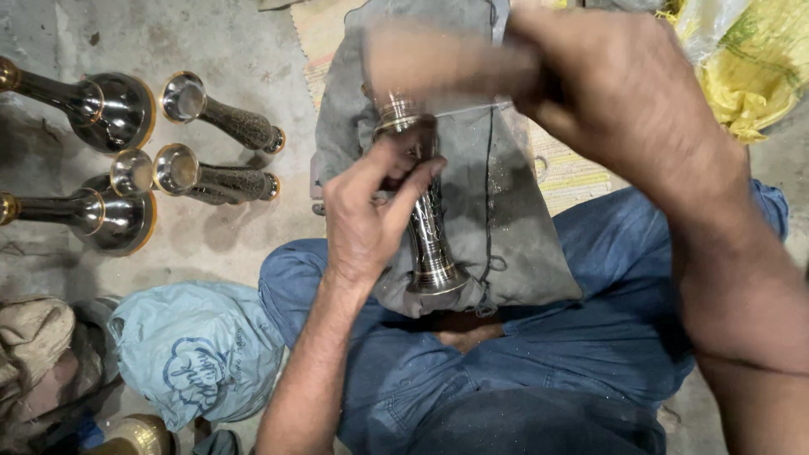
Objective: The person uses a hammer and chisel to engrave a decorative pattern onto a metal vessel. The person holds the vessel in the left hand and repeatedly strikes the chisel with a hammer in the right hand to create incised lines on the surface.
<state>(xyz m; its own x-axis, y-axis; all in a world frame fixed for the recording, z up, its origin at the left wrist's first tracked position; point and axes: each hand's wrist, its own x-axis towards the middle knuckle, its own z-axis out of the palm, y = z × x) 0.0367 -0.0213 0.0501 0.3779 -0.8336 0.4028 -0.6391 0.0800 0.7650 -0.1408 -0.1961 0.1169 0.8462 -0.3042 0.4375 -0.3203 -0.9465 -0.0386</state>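
Gripping the engraved metal stem (428, 227) near its upper end, the left hand (371, 215) holds it upright on the grey cloth (514, 227), its long axis running toward the blurred right hand (590, 76), closed just above the stem's top.

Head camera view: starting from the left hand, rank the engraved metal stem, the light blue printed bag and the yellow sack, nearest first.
1. Engraved metal stem: in the left hand, on the grey cloth over the lap.
2. Light blue printed bag: lower left, on the floor beside the knee.
3. Yellow sack: far upper right corner.
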